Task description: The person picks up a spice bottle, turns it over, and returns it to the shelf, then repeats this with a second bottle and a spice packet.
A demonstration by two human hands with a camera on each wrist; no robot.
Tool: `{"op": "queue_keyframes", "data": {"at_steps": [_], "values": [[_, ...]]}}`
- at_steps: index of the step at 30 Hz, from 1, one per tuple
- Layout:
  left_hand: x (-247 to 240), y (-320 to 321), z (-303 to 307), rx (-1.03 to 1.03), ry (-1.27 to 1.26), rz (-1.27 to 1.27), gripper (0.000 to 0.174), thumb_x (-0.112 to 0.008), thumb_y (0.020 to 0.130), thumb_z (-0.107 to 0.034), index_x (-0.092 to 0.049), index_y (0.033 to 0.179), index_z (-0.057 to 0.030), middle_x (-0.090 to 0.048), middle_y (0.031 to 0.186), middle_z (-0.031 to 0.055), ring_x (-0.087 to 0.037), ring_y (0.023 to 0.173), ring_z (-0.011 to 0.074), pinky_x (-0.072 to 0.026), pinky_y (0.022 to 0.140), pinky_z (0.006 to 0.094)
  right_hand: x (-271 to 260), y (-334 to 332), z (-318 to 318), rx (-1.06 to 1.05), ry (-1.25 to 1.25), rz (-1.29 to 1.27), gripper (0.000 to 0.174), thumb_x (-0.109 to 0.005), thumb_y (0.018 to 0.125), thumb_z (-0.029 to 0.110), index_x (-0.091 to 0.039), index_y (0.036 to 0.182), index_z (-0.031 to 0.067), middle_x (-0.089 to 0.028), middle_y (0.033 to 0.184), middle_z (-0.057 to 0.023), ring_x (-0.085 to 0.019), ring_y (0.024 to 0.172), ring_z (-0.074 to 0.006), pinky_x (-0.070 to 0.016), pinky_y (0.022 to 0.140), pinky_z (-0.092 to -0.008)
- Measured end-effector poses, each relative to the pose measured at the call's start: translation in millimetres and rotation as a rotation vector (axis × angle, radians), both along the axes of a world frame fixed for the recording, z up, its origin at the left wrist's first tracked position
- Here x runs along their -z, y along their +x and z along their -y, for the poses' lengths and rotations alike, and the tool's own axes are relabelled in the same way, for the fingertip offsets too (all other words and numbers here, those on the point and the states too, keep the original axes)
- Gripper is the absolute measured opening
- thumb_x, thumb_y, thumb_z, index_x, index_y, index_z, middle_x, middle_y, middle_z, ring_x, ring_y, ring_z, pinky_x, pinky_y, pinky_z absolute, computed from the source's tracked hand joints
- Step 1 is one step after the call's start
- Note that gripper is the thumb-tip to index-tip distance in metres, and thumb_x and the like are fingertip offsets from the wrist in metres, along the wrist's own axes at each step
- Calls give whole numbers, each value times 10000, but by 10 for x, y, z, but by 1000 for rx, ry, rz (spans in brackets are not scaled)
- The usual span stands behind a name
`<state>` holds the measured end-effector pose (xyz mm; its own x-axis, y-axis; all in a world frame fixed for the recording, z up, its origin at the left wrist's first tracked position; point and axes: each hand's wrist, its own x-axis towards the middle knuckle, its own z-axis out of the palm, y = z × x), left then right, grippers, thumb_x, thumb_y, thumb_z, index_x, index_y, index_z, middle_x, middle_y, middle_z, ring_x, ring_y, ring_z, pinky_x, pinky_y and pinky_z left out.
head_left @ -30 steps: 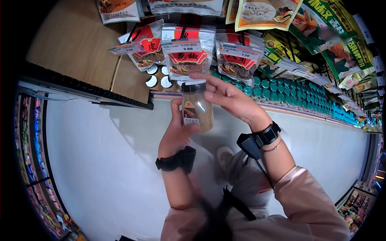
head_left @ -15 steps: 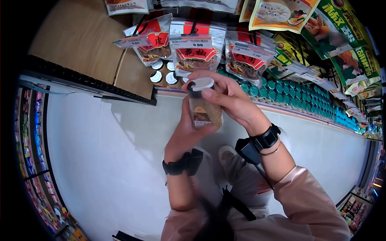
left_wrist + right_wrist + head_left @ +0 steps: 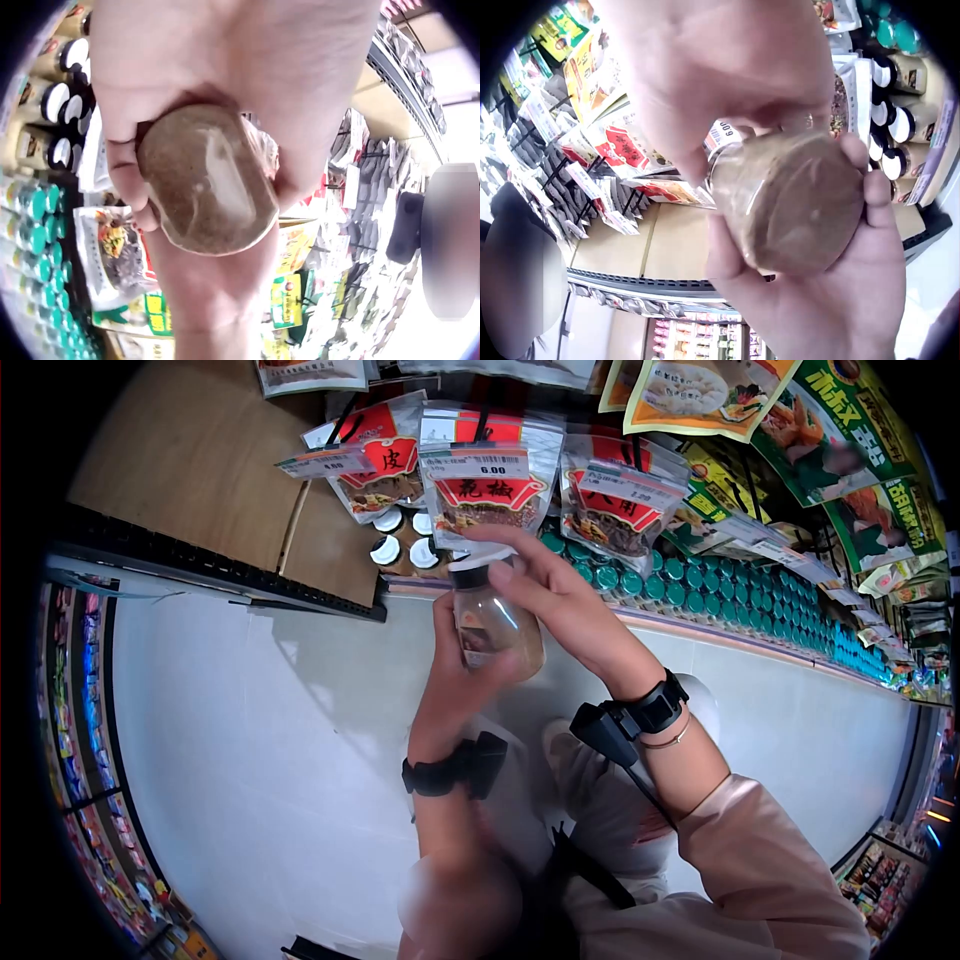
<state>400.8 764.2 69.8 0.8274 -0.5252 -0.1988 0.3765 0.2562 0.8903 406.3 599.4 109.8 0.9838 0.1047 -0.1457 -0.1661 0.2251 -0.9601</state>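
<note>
A clear spice jar [image 3: 497,622] of tan powder, with a black collar and a white lid top [image 3: 483,557], is held between both hands in front of the shelf. My left hand [image 3: 452,695] grips the jar's body from below, thumb across its front and fingers up the side. At the cap, my right hand [image 3: 565,605] pinches with its thumb in front and its fingers behind. The jar's round base [image 3: 202,187] faces the camera in the left wrist view. In the right wrist view, my left hand [image 3: 817,307] wraps the jar's lower part, and the cap is hidden.
Spice packets [image 3: 485,485] with price tags hang just beyond the jar. Below them stand several white-topped jars [image 3: 400,545] and rows of green-capped jars [image 3: 680,580]. A wooden shelf [image 3: 190,490] with a black edge lies at left. Green packages [image 3: 830,430] hang at right.
The jar first tipped so its lid top showed more, then swung back to show more of its side. Both hands stay on it. The shelf view has shifted slightly.
</note>
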Motion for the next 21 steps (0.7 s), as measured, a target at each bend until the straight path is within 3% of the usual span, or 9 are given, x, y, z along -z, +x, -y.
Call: {"op": "queue_keyframes", "data": {"at_steps": [2,4,6,8,11,14,17,21], "values": [[108,-22,-70,-50,-159,-66,989,-773,759,-289,-156,1489,-31,-408,1392,110,-459,1258,219,-402,1027,362,33,9,-49,22,278,-8,428,-568,986,273,-507,1342,44,-633,1141,-27,-569,1043,-87,-446,929,-238],[249,38,-151,66,-309,-90,983,-748,771,-266,-137,1507,-39,-365,1439,108,-406,1310,225,-349,1073,369,80,-4,-17,-101,159,-22,409,-521,1004,349,-549,1279,46,-628,1019,-3,-561,940,-61,-457,821,-222],[308,38,-162,104,-308,-99,981,-737,778,-303,-141,1510,-37,-359,1454,107,-374,1342,231,-312,1103,377,82,-37,16,-142,78,-70,426,-506,1012,372,-556,1267,35,-622,1038,-7,-554,961,-63,-447,838,-227],[280,15,-91,60,-155,-87,990,-741,781,-400,-167,1495,-25,-390,1437,107,-363,1353,238,-289,1117,386,37,-52,26,-107,34,-147,448,-521,1008,343,-530,1308,11,-615,1197,-41,-548,1106,-94,-419,980,-252],[328,24,-7,21,-54,-31,996,-743,784,-423,-165,1498,-40,-373,1450,100,-322,1376,233,-223,1145,394,42,-14,59,-49,228,-239,443,-532,1005,336,-529,1307,12,-606,1205,-39,-534,1114,-85,-414,978,-247],[176,64,49,32,-125,83,897,-719,820,-262,-166,1491,-41,-300,1476,124,-289,1378,205,-235,1131,360,110,-10,0,70,111,-59,451,-549,997,341,-528,1306,14,-609,1200,-35,-534,1102,-82,-419,957,-236],[109,87,65,-42,-21,111,875,-751,796,-302,-254,1458,-21,-407,1412,126,-411,1301,217,-325,1084,364,105,-25,-72,86,8,-5,459,-544,997,353,-526,1307,16,-608,1197,-24,-530,1102,-80,-411,964,-242],[245,77,-136,13,-188,48,899,-774,745,-446,-365,1392,26,-548,1264,159,-573,1134,246,-463,952,361,7,-41,37,-38,21,68,454,-535,1000,332,-514,1322,13,-607,1181,-25,-527,1092,-74,-414,950,-241]]}}
